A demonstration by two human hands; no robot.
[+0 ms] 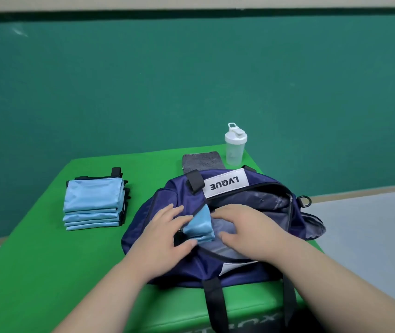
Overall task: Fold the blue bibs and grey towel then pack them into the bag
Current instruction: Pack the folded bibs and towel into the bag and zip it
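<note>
A folded blue bib [199,227] stands tilted on edge in the open mouth of the navy bag [165,195], sandwiched between the two hands. The left hand [165,234] and right hand [242,229] are both spread, with fairly straight fingers pressing its sides rather than pinching it. The stack of folded bibs [93,203] waits to the left on the green surface [47,260], and the grey towel [202,161] lies behind the bag beside a shaker bottle [235,147]. The slick bib could spring open once released, or snag on the zip edge.
</note>
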